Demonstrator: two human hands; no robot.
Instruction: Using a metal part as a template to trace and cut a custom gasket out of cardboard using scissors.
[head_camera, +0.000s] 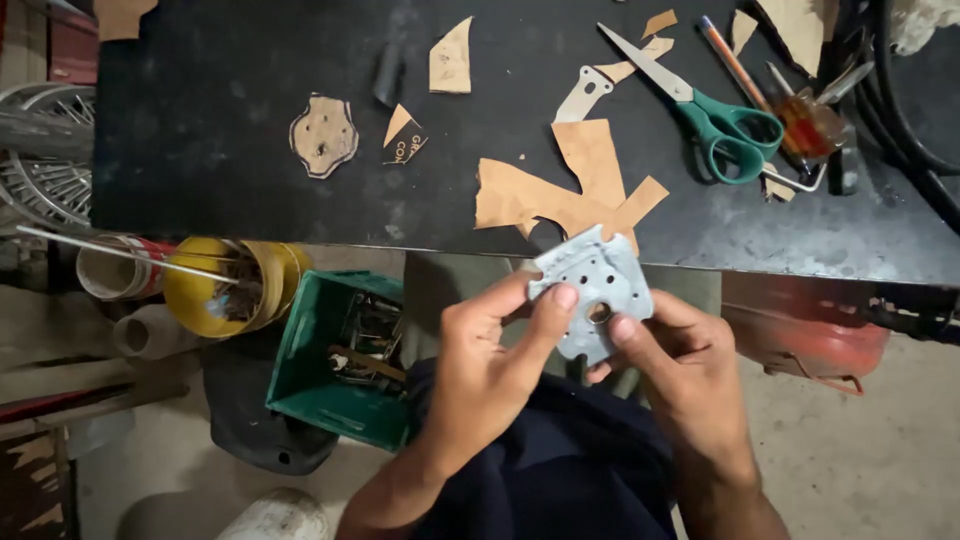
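A grey gasket (592, 290), flat and full of small holes with one bigger hole near the middle, is being held up between both hands just near of the table edge. The left hand (490, 355) is closed on its left side: the thumb is pressed flat on the face of the gasket, with the other fingers curled in behind it. The right hand (685, 355) is closed on the lower right side, thumb tip laid on the face right beside the bigger hole, fingers tucked underneath. So the gasket is pinched from both sides, thumbs on top, and its far edge sticks out past the fingertips, over the table edge.

On the black table (250, 200), a jagged piece of brown cardboard (560, 195) is lying just far of the gasket. Green-handled scissors (700, 105) are seen further right, with a screwdriver (810, 125) beside them. A cut-out cardboard shape (323, 135) is lying over to the left. Down on the floor, left of the hands, a green crate (310, 385) of metal bits is parked next to a yellow tub (205, 290).
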